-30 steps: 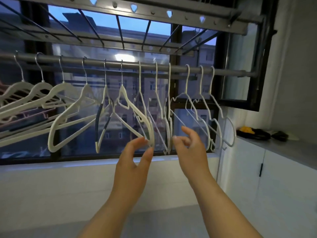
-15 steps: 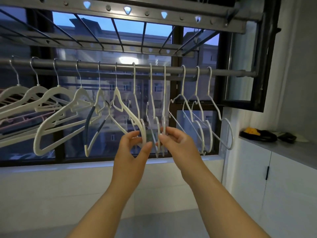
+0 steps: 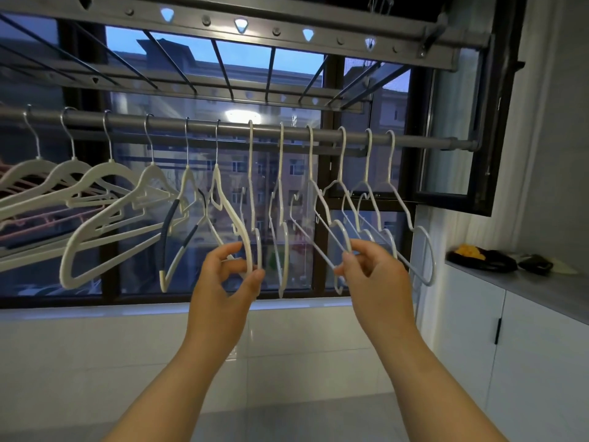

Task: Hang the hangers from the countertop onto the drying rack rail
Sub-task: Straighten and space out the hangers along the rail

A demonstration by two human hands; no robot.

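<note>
My left grip (image 3: 223,282) pinched a white hanger (image 3: 251,186) below the rail (image 3: 414,140), right grip (image 3: 376,275) a wire hanger (image 3: 314,244); tugging sideways could've tangled or unhooked them.

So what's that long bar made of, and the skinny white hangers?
The rail looks like metal: grey, smooth, with a dull sheen. The white hangers look like thin wire under a glossy white coating, probably plastic; I can't be sure what's beneath.

left grip (image 3: 223,282): bare, slim fingers, short nails
right grip (image 3: 374,277): bare, short thumbnail showing
left forearm (image 3: 165,387): bare, unsleeved to frame edge
right forearm (image 3: 441,387): bare, likewise unsleeved
</note>
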